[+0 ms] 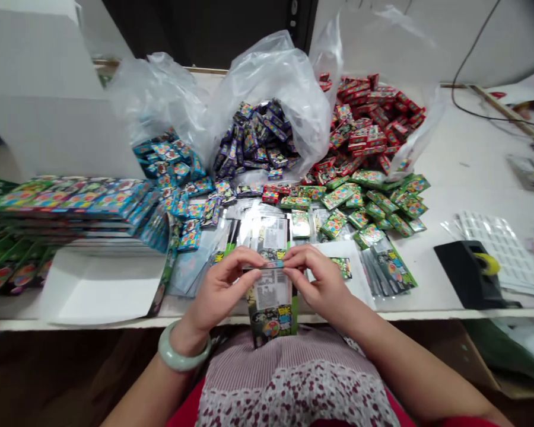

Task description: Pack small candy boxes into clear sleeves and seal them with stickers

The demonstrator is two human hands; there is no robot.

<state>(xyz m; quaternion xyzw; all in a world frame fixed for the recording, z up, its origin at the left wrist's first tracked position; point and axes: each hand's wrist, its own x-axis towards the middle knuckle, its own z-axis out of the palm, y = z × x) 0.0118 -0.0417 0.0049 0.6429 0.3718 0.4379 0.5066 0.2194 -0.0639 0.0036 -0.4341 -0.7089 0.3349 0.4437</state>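
Observation:
My left hand and my right hand both pinch the top edge of a clear plastic packet with a printed card inside, held upright over the table's front edge. A white barcode label and a green cartoon print show on the card. A pale green bangle sits on my left wrist. Just beyond my hands lie more clear sleeves and cards.
Small boxes lie in heaps: blue, purple in a clear bag, red, green. Stacked finished packs sit left beside a white box. A black tape dispenser and label sheets are right.

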